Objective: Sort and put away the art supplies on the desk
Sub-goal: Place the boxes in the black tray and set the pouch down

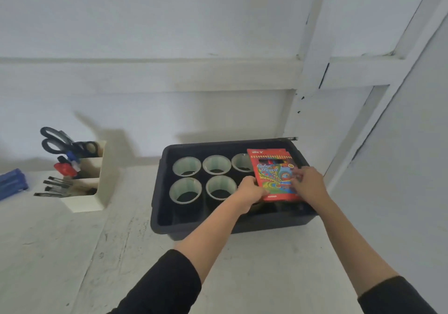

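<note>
A red box of colour pencils [272, 170] lies tilted over the right side of a black plastic bin [160, 207]. My left hand [249, 192] grips the box's lower left edge. My right hand [308, 182] holds its right side, fingers spread on the cover. Inside the bin stand several rolls of clear tape [185, 190] in two rows; the box covers part of the rightmost ones.
A cream desk organiser [89, 199] at the left holds scissors [57, 141], markers and brushes. A blue item [12, 182] lies at the far left edge. The bin sits against the white wall at the desk's back right.
</note>
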The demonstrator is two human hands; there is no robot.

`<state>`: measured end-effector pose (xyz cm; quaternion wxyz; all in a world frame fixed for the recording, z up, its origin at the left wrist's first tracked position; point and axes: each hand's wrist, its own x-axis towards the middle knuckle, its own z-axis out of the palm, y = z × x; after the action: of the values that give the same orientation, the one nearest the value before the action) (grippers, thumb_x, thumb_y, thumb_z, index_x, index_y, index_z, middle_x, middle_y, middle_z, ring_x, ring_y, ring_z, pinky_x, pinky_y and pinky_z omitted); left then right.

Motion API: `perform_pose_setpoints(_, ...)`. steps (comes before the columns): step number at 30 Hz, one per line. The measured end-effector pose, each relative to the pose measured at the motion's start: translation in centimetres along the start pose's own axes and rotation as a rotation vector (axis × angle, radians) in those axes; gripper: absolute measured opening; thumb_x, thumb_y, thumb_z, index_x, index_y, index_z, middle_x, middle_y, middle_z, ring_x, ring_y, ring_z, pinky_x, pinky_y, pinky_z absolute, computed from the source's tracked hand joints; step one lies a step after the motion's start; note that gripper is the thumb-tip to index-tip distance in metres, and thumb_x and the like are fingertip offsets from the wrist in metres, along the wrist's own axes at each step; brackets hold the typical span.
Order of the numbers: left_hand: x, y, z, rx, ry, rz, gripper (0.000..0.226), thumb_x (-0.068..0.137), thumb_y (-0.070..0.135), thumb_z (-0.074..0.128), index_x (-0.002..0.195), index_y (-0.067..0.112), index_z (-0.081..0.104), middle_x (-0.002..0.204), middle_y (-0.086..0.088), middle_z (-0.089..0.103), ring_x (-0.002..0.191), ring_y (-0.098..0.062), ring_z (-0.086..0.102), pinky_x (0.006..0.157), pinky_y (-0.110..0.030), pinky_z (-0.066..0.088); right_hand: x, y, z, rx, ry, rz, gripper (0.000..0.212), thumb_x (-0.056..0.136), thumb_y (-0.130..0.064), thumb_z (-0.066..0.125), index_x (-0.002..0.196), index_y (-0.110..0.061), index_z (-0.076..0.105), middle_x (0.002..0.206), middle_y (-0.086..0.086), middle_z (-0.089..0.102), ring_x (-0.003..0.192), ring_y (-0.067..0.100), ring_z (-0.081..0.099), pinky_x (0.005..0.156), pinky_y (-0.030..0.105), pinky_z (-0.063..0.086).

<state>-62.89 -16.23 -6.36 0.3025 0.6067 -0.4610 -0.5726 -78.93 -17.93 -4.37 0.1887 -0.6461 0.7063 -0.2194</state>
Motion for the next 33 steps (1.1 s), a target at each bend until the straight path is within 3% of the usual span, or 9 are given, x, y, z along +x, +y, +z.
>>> perform_pose_setpoints(5, 1.1, -0.2, 1.0, 0.227, 0.053, 0.093, 0.038, 0.091, 0.014, 0.062, 0.128, 0.010, 0.052, 0.123, -0.007, 0.061, 0.111, -0.020, 0.059, 0.091, -0.032, 0.048, 0.1, 0.1, 1.8, -0.111, -0.138, -0.093, 0.039, 0.096, -0.019, 0.051, 0.134, -0.008, 0.047, 0.141, 0.010, 0.042, 0.117, 0.022, 0.053, 0.089, 0.029, 0.049)
perform_pose_setpoints(9, 1.4, 0.5, 1.3, 0.417, 0.023, 0.143, 0.039, 0.096, 0.020, 0.055, 0.133, 0.011, 0.047, 0.129, -0.009, 0.056, 0.118, -0.024, 0.053, 0.101, -0.040, 0.044, 1.2, 0.3, 1.6, -0.108, -0.160, -0.104, 0.042, 0.097, -0.020, 0.048, 0.137, -0.008, 0.043, 0.144, 0.011, 0.040, 0.119, 0.023, 0.052, 0.088, 0.029, 0.049)
perform_pose_setpoints(16, 1.2, 0.0, -0.1, 0.380, 0.053, 0.108, 0.055, 0.096, 0.028, 0.053, 0.144, 0.013, 0.031, 0.132, -0.011, 0.050, 0.118, -0.023, 0.052, 0.100, -0.038, 0.045, 1.4, -0.3, 2.5, -0.118, -0.107, -0.085, 0.041, 0.096, -0.019, 0.051, 0.134, -0.006, 0.045, 0.142, 0.013, 0.041, 0.122, 0.025, 0.050, 0.098, 0.038, 0.047)
perform_pose_setpoints(18, 0.3, 0.2, -1.4, 0.261, 0.137, 0.153, 0.056, 0.097, 0.024, 0.052, 0.146, 0.013, 0.029, 0.118, -0.007, 0.057, 0.108, -0.017, 0.054, 0.092, -0.028, 0.043, 1.0, -1.3, 3.0, -0.094, -0.068, -0.119, 0.040, 0.095, -0.017, 0.052, 0.134, -0.008, 0.048, 0.146, 0.012, 0.038, 0.126, 0.026, 0.046, 0.103, 0.040, 0.043)
perform_pose_setpoints(20, -1.6, 0.5, -3.6, 0.143, 0.250, 0.246, 0.046, 0.095, 0.014, 0.053, 0.139, 0.016, 0.042, 0.098, 0.004, 0.057, 0.093, -0.009, 0.054, 0.081, -0.016, 0.042, 0.0, -3.3, 3.8, -0.039, -0.031, -0.196, 0.036, 0.095, -0.013, 0.052, 0.131, -0.009, 0.052, 0.148, 0.010, 0.037, 0.133, 0.026, 0.039, 0.108, 0.039, 0.034)
perform_pose_setpoints(22, -3.9, 0.5, -6.6, 0.105, 0.379, 0.345, 0.036, 0.092, 0.006, 0.054, 0.125, 0.020, 0.055, 0.094, 0.008, 0.055, 0.086, -0.007, 0.054, 0.072, -0.009, 0.043, -1.7, -6.4, 5.1, 0.036, 0.016, -0.314, 0.031, 0.093, -0.007, 0.052, 0.123, -0.008, 0.060, 0.141, 0.009, 0.047, 0.134, 0.022, 0.038, 0.109, 0.032, 0.029)
perform_pose_setpoints(27, -11.4, -2.8, -17.2, 0.138, 0.731, 0.495, 0.025, 0.090, 0.002, 0.055, 0.102, 0.020, 0.066, 0.099, 0.009, 0.060, 0.086, -0.004, 0.057, 0.069, -0.003, 0.043, -8.5, -16.3, 11.1, 0.240, -0.008, -0.673, 0.018, 0.086, 0.000, 0.059, 0.098, -0.007, 0.071, 0.104, 0.005, 0.068, 0.102, 0.014, 0.056, 0.093, 0.021, 0.041)
perform_pose_setpoints(30, -15.6, -7.3, -24.4, 0.106, 0.983, 0.427, 0.024, 0.088, -0.001, 0.056, 0.094, 0.018, 0.067, 0.093, 0.008, 0.062, 0.079, 0.001, 0.056, 0.063, -0.005, 0.043, -12.9, -21.8, 16.5, 0.310, -0.119, -0.795, 0.018, 0.088, -0.003, 0.057, 0.099, -0.010, 0.070, 0.100, 0.001, 0.066, 0.096, 0.009, 0.056, 0.087, 0.016, 0.044)
perform_pose_setpoints(33, -19.3, -12.1, -31.5, 0.127, 1.074, 0.192, 0.026, 0.089, -0.004, 0.054, 0.093, 0.019, 0.066, 0.097, 0.005, 0.063, 0.078, -0.004, 0.054, 0.061, -0.006, 0.038, -16.5, -27.0, 22.4, 0.320, -0.291, -0.728, 0.023, 0.095, -0.014, 0.050, 0.109, -0.016, 0.067, 0.106, -0.002, 0.066, 0.096, 0.011, 0.059, 0.086, 0.020, 0.045)
